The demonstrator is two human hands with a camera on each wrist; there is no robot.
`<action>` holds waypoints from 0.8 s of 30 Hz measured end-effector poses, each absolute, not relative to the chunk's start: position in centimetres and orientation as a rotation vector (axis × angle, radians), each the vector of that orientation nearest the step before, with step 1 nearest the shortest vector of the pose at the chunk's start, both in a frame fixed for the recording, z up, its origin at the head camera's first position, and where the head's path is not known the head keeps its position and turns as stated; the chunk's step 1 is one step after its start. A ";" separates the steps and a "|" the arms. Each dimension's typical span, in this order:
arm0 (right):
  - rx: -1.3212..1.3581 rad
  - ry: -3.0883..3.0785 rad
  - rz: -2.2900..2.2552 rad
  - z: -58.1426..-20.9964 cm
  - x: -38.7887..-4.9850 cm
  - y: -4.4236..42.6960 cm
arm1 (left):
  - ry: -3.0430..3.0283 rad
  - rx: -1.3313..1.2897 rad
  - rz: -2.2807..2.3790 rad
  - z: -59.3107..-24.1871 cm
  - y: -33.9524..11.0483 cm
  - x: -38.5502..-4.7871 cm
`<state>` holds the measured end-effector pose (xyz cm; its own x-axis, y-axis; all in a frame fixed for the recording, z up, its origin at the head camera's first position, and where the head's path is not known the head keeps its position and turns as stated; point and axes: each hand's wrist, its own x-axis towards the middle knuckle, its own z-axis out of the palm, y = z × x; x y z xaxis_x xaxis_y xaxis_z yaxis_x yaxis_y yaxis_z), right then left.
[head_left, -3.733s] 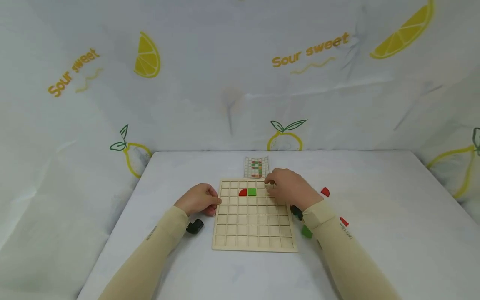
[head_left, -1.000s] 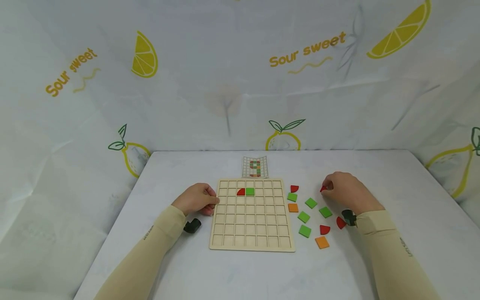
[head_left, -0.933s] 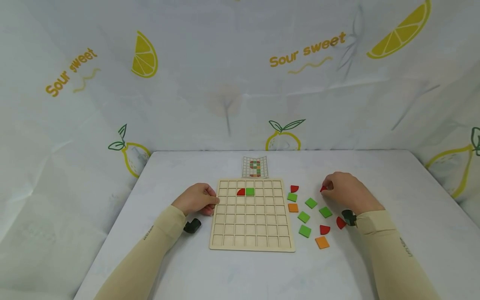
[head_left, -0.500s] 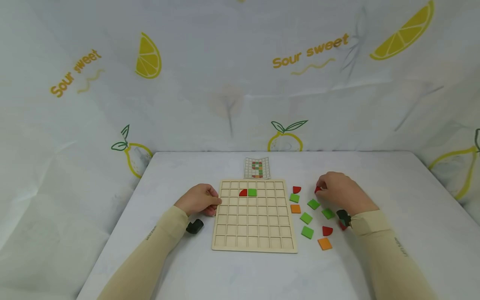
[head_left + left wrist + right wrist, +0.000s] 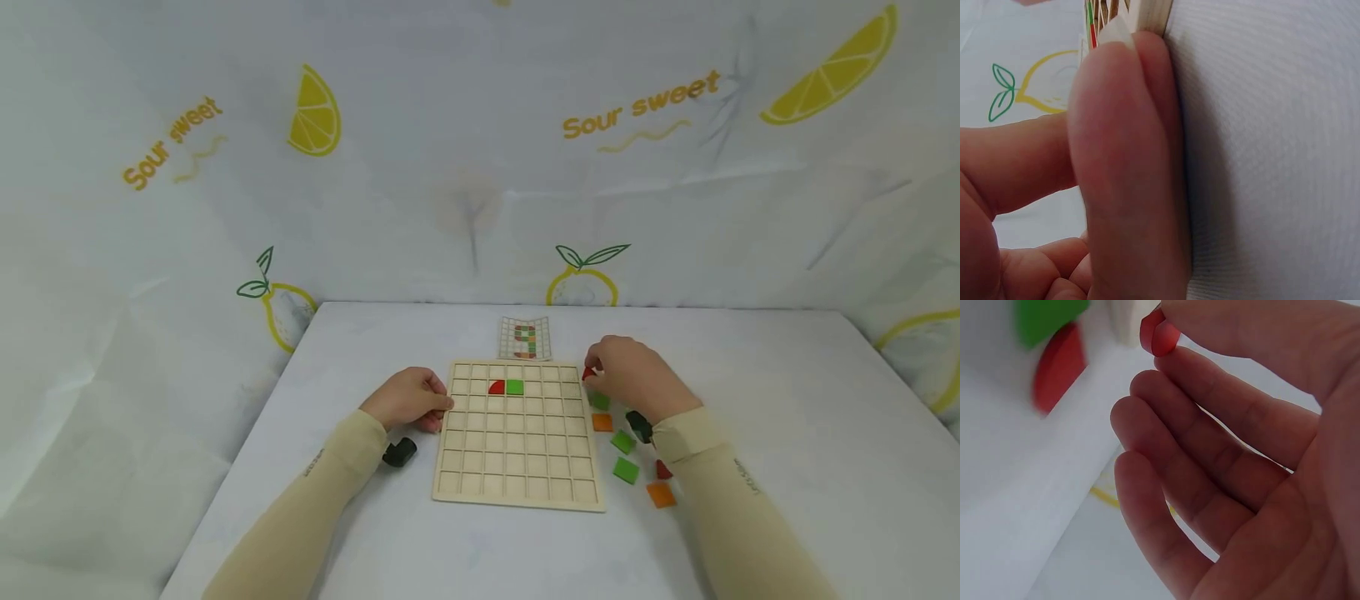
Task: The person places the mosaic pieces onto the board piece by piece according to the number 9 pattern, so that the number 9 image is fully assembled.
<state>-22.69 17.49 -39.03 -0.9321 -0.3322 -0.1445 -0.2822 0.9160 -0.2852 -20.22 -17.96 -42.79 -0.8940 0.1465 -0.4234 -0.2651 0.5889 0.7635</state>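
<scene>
A pale wooden grid board (image 5: 516, 462) lies on the table, with a red quarter-circle tile (image 5: 497, 387) and a green square tile (image 5: 514, 387) side by side in its second row. My left hand (image 5: 408, 398) pinches the board's left edge between thumb and fingers; the thumb (image 5: 1119, 144) fills the left wrist view. Between thumb and index finger, my right hand (image 5: 633, 379) holds another red quarter-circle tile (image 5: 1159, 334) at the board's upper right edge. In the right wrist view, its other fingers (image 5: 1166, 450) are loosely bent. Loose tiles lie partly hidden under that hand.
Right of the board are green square tiles (image 5: 626, 470), orange square tiles (image 5: 662, 496) and a red tile (image 5: 663, 470) partly behind the sleeve. A pattern card (image 5: 525, 338) showing a coloured figure stands behind the board. Black wrist cameras (image 5: 400, 452) sit on both wrists.
My right hand has carried the red tile leftward from the right of the loose tiles to the board's edge. The left hand keeps its hold on the board; the head view shifted slightly.
</scene>
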 end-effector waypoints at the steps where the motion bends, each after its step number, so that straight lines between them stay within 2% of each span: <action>1: -0.475 2.883 -0.388 -39.1 -22.8 17.0 | 2.371 -0.097 1.248 -42.8 -17.9 -20.2; 13: -0.590 2.871 -0.390 -40.1 -23.1 12.0 | 2.382 -0.106 1.210 -42.5 -17.5 -19.8; 24: -0.705 2.877 -0.367 -40.5 -23.2 10.4 | 2.391 -0.105 1.215 -42.5 -18.1 -20.1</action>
